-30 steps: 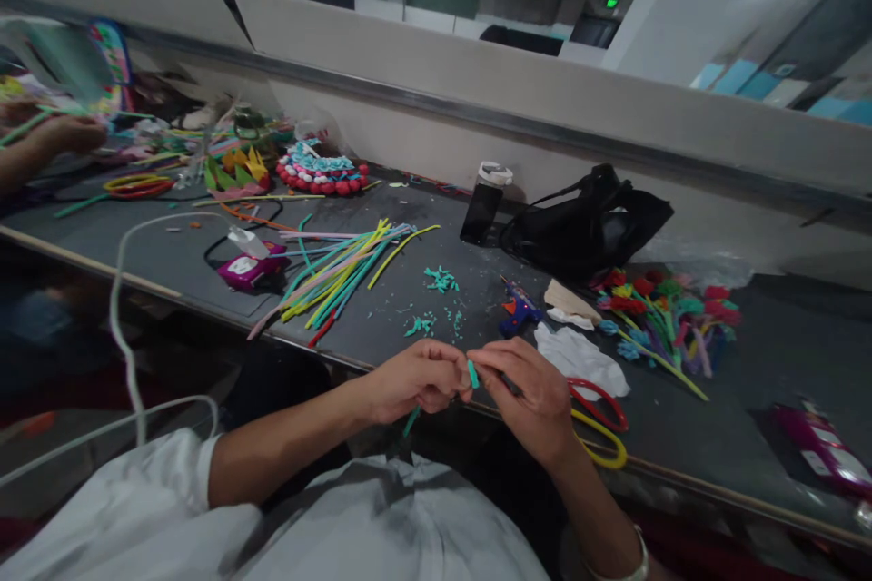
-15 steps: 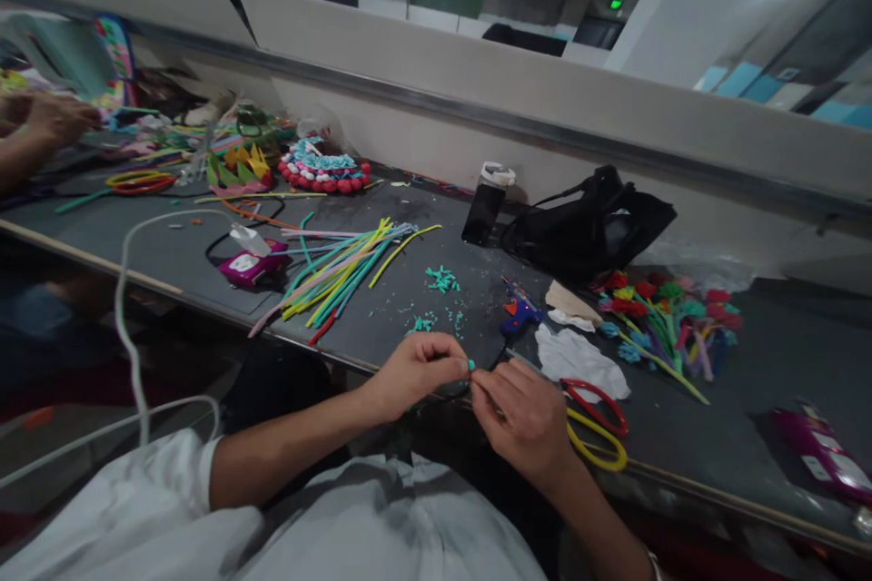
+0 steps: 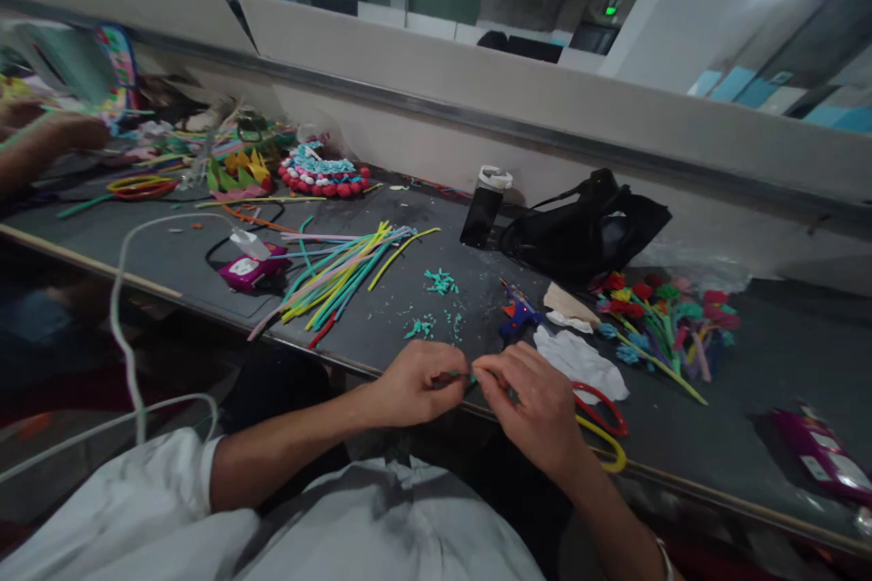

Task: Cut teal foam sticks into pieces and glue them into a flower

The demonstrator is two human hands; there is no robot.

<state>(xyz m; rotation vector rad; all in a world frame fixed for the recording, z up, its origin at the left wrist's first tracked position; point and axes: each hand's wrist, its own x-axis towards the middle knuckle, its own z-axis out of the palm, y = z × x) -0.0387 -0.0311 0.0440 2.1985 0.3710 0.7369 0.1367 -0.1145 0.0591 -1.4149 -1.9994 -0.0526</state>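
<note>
My left hand (image 3: 422,384) is closed in a pinch just over the table's front edge. Facing it, my right hand (image 3: 528,399) pinches too, the fingertips of both nearly meeting. A sliver of a teal pipe-cleaner piece (image 3: 472,378) shows between them, mostly hidden by the fingers. Beyond the hands lie small heaps of cut teal bits (image 3: 441,281) with crumbs around them. A blue glue gun (image 3: 519,316) lies past my right hand, beside a crumpled white cloth (image 3: 579,361). Scissors with red and yellow handles (image 3: 603,408) are partly covered by my right hand.
A bundle of coloured pipe cleaners (image 3: 347,277) lies left of centre, near a purple box (image 3: 252,270) with a white plug and cable. A black bag (image 3: 592,231) and dark bottle (image 3: 482,213) stand behind. Pipe-cleaner flowers (image 3: 671,318) lie right. Another person's hand (image 3: 78,129) is far left.
My fingertips have drawn slightly apart, and the teal piece that stuck out of my left fingers is now mostly hidden. My right hand has shifted slightly upward. The view has moved a little.
</note>
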